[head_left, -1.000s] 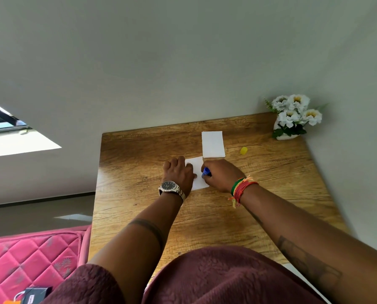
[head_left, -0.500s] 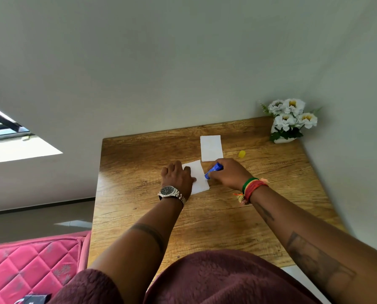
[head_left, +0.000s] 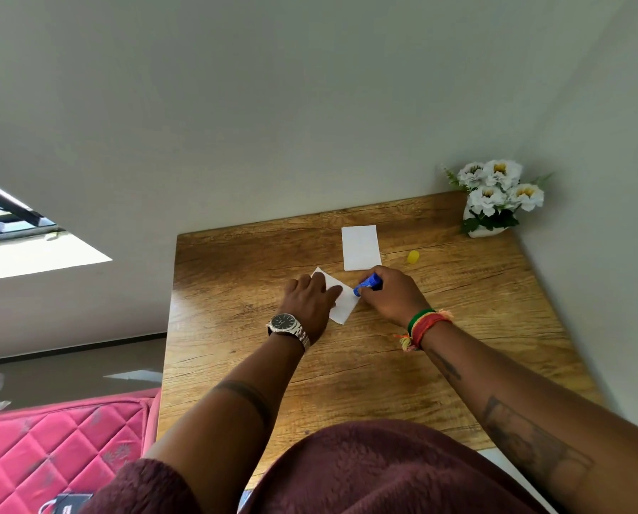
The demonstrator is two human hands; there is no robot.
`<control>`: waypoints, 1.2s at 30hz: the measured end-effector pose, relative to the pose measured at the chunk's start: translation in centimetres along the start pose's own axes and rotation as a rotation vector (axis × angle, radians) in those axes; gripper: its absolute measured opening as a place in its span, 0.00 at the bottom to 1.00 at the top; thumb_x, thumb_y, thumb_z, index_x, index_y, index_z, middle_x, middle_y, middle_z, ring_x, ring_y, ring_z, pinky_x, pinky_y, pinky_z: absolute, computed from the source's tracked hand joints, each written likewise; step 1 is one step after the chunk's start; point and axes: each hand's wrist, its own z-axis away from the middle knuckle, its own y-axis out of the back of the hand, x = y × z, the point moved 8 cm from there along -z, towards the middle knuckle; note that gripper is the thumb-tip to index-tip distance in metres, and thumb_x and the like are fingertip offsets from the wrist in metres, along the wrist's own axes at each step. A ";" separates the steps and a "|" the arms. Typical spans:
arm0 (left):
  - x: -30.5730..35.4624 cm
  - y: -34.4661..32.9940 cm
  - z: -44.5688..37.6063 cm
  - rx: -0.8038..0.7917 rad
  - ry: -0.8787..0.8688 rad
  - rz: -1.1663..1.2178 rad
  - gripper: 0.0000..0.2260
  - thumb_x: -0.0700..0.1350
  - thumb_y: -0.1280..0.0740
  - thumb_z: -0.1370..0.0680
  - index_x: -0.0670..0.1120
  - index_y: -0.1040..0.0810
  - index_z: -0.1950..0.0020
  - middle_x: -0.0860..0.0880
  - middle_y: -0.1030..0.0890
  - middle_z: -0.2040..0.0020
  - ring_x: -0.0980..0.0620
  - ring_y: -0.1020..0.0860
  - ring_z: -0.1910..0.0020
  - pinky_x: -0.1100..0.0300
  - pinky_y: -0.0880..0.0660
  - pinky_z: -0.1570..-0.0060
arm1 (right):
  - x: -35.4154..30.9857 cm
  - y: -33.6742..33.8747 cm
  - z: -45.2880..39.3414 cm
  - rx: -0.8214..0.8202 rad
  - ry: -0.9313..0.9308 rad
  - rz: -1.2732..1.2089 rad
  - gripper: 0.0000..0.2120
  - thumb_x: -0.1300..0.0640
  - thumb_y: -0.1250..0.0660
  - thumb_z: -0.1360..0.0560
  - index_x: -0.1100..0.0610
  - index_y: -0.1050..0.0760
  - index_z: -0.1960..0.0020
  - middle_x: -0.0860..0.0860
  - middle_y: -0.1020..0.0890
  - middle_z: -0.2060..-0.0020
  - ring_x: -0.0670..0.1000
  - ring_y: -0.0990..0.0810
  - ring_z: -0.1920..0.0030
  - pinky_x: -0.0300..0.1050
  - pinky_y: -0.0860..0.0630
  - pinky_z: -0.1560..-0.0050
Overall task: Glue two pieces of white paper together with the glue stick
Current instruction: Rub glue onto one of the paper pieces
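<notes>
Your right hand (head_left: pixel 388 293), gripping the blue plastic glue stick (head_left: pixel 367 284), has swept to the near white paper rectangle (head_left: pixel 341 300)'s right edge while your flat left hand (head_left: pixel 310 302) pins it, so gluing nears completion.

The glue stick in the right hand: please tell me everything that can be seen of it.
The glue stick is a small blue tube, plastic by its look, uncapped. The right hand grips its far end, so only the near part shows. It lies tilted low, its tip on the right edge of the nearer white paper, which the left hand presses flat on the wooden table. A small yellow cap lies apart.
</notes>
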 end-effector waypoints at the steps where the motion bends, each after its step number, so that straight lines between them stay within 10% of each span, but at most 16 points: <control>1: 0.1 -0.2 0.0 -0.013 -0.030 -0.012 0.18 0.51 0.39 0.19 0.55 0.28 0.28 0.46 0.26 0.37 0.41 0.28 0.40 0.48 0.33 0.44 | -0.3 -0.1 0.2 -0.006 0.026 0.040 0.08 0.53 0.28 0.26 0.52 0.20 0.47 0.50 0.18 0.52 0.51 0.21 0.53 0.48 0.21 0.51; 12: -0.9 -0.7 -0.4 -0.059 0.107 0.080 0.18 0.56 0.38 0.19 0.63 0.29 0.28 0.48 0.28 0.37 0.43 0.29 0.38 0.48 0.34 0.40 | -4.0 -3.2 2.1 -0.186 0.368 0.392 0.15 0.49 0.31 0.24 0.50 0.22 0.39 0.51 0.16 0.47 0.53 0.19 0.50 0.44 0.25 0.54; 23: -1.4 -0.9 -0.5 -0.100 0.131 0.142 0.19 0.56 0.38 0.19 0.63 0.29 0.27 0.48 0.29 0.35 0.43 0.31 0.35 0.48 0.36 0.38 | -3.2 -0.7 -0.2 -0.023 0.303 0.464 0.11 0.50 0.34 0.23 0.51 0.22 0.42 0.51 0.17 0.49 0.53 0.20 0.51 0.48 0.21 0.55; 36: -0.5 0.3 -0.7 -0.117 0.179 0.209 0.14 0.44 0.34 0.21 0.53 0.24 0.36 0.50 0.23 0.34 0.43 0.30 0.36 0.49 0.32 0.41 | 3.0 0.7 -0.2 -0.013 -0.190 -0.672 0.11 0.62 0.26 0.27 0.54 0.22 0.46 0.59 0.15 0.48 0.60 0.15 0.50 0.50 0.18 0.53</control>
